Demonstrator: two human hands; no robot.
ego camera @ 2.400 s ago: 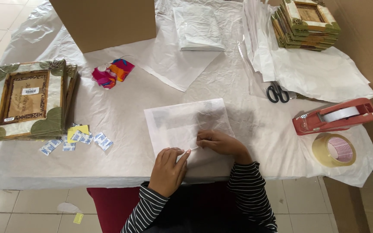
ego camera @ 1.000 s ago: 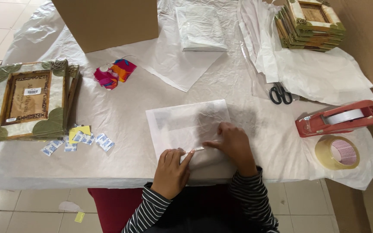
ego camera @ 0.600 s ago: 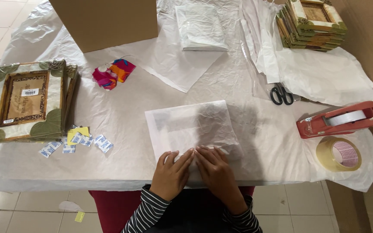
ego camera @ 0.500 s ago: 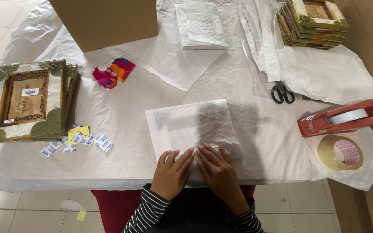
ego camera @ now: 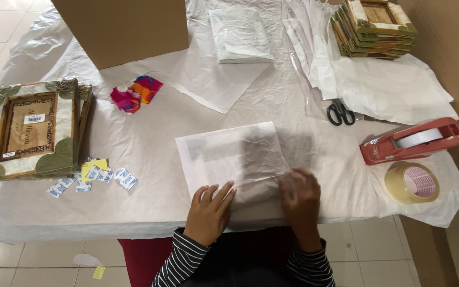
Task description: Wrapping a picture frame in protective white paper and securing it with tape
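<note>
Bench: white paper covers the bench [ego camera: 150,143], a tape dispenser [ego camera: 413,141] lies at the right.
Parcel: the tissue-wrapped parcel [ego camera: 229,157] lies flat at the near edge.
Left hand: the left hand [ego camera: 211,210] is open, fingers spread, pressing the near flap.
Right hand: the right hand [ego camera: 298,194] is blurred; its grip I cannot tell.
Advice: better to keep the fold pressed flat and the edges aligned.

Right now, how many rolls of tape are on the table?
2: a white roll in the red dispenser at the right, and a tan roll lying flat just below it. Others may be hidden.
</note>
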